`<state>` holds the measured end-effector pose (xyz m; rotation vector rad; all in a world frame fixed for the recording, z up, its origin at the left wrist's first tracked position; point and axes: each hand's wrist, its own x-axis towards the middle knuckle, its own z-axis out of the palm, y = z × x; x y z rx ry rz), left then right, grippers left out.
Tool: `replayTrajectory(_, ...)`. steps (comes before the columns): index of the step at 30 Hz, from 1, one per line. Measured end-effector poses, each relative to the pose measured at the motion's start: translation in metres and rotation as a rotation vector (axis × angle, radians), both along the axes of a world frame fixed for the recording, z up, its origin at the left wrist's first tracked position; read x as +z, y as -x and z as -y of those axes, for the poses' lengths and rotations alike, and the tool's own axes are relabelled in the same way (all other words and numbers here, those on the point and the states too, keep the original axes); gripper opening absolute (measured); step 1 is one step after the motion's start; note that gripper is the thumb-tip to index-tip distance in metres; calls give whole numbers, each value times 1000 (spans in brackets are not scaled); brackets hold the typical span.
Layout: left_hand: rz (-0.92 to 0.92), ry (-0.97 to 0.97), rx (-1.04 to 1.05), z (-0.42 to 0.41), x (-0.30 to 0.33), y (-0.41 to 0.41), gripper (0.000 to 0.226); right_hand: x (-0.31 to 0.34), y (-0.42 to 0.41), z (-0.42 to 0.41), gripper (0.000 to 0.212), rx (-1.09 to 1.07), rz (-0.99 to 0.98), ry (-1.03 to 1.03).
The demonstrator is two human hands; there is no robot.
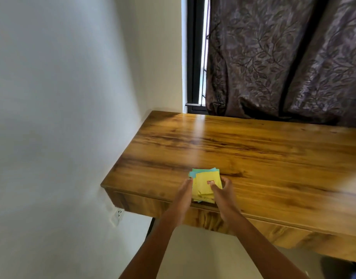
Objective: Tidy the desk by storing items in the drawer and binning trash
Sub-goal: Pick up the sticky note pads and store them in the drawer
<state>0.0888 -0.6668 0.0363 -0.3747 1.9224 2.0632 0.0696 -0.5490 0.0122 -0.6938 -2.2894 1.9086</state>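
Observation:
A small stack of yellow and light-blue paper notes (205,181) lies near the front left corner of the wooden desk (253,154); the top yellow sheet carries a small red mark. My left hand (183,194) lies along the stack's left edge with its fingers straight against it. My right hand (223,190) curls round the stack's right side, thumb on top of the top sheet. Below the stack, the desk's drawer front (173,210) shows a narrow dark gap along its upper edge.
A white wall stands on the left with a power socket (118,215) below the desk corner. A dark patterned curtain (283,57) hangs behind the desk, beside a window frame (195,53). A pale floor (193,258) shows under the desk.

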Motion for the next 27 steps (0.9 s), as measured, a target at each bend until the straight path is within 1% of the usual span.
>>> replayTrajectory(3, -18, 174, -94, 10, -17, 22, 46, -23, 16, -4, 38, 24, 56, -135)
replayTrajectory(4, -45, 273, -126, 14, -23, 25, 49, -31, 18, -6, 35, 18, 67, -171)
replayTrajectory(6, -169, 455, -143, 24, -40, 30, 51, -40, 16, -7, 28, -16, 29, -235)
replayTrajectory(7, -245, 523, -110, 30, -47, 29, 52, -40, 12, -6, 24, -47, -21, -270)
replayTrajectory(9, -409, 672, 5, 42, -60, 23, 53, -40, -5, -4, 16, -158, -171, -369)
replayTrajectory(10, -507, 739, 85, 48, -65, 14, 49, -38, -19, -2, 16, -189, -256, -413)
replayTrajectory(11, -592, 792, 173, 54, -71, 5, 43, -37, -34, 1, 19, -179, -327, -434)
replayTrajectory(12, -637, 831, 269, 58, -75, -5, 37, -37, -48, 5, 23, -135, -370, -443)
replayTrajectory(13, -635, 849, 359, 61, -82, -17, 32, -41, -60, 9, 27, -75, -364, -433)
replayTrajectory(14, -597, 853, 435, 62, -88, -29, 29, -49, -70, 12, 31, -34, -303, -401)
replayTrajectory(15, -544, 853, 497, 62, -96, -39, 30, -62, -76, 14, 33, -28, -203, -341)
replayTrajectory(16, -488, 857, 537, 61, -104, -46, 34, -76, -79, 13, 33, -66, -74, -256)
replayTrajectory(17, -424, 836, 555, 61, -112, -49, 39, -95, -80, 11, 30, -132, 75, -162)
replayTrajectory(18, -324, 776, 573, 60, -116, -48, 41, -113, -79, 6, 26, -195, 231, -72)
replayTrajectory(20, -43, 528, 651, 58, -128, -33, 43, -139, -75, -2, 25, -265, 460, 93)
replayTrajectory(22, 298, 137, 722, 63, -138, -16, 53, -149, -65, -10, 28, -315, 539, 288)
replayTrajectory(24, 563, -290, 618, 66, -143, -8, 67, -149, -54, -19, 33, -376, 564, 456)
replayTrajectory(25, 620, -433, 561, 65, -144, -7, 73, -148, -49, -24, 29, -391, 571, 516)
replayTrajectory(27, 634, -536, 514, 63, -143, -7, 82, -147, -41, -33, 20, -386, 573, 606)
